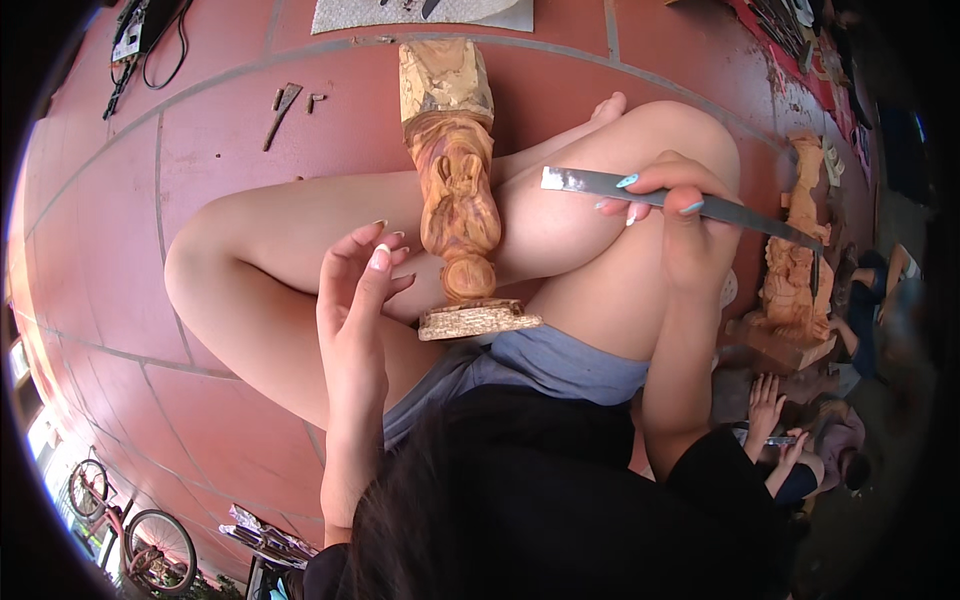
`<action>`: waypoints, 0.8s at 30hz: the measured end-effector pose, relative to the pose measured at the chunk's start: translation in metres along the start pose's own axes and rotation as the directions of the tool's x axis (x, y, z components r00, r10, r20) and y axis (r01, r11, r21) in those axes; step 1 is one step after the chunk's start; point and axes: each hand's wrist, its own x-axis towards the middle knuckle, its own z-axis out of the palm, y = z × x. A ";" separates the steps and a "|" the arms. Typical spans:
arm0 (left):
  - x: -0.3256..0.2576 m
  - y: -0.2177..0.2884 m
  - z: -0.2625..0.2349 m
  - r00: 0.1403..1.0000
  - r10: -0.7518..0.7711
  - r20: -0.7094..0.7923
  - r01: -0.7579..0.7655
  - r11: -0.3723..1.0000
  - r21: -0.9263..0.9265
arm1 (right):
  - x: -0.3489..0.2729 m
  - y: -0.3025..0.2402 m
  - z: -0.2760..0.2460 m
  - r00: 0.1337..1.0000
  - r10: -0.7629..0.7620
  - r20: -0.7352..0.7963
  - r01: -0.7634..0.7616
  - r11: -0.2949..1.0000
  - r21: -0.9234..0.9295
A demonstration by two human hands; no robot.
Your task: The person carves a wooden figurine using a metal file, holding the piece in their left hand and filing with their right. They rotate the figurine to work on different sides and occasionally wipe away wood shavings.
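Gripping a long flat steel chisel (690,203), the right hand (680,215) closes around its shaft. The left hand (362,290) hovers loosely open, empty, beside the reddish-brown carved wooden figure (455,190) lying across the legs. Its body looks shaped; the pale block end remains rough.

Hidden and cut-off parts around the carving work

The wooden figure (458,190) has its near side covered where it rests between the legs, and the left hand (362,285) hides part of its base. The metal chisel (680,200) is covered in the middle by the right hand (680,215); its far right end is too blurred to make out. The grey mat (425,14) and the black device (140,25) are cut by the top edge. The bicycle (130,535) at the lower left is partly cropped and small.
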 end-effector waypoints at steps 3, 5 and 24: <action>0.014 -0.025 -0.003 0.961 -0.220 0.170 0.241 0.964 -0.109 | 0.011 0.006 0.010 0.991 -0.013 0.135 0.040 0.979 -0.201; 0.022 -0.029 0.002 0.907 -0.336 0.252 0.379 0.914 -0.146 | 0.011 0.010 0.016 0.985 0.003 0.171 0.025 0.986 -0.163; 0.041 -0.059 0.007 0.974 -0.166 0.155 0.161 0.986 0.044 | 0.020 0.016 0.042 0.923 0.379 0.068 -0.357 0.909 -0.213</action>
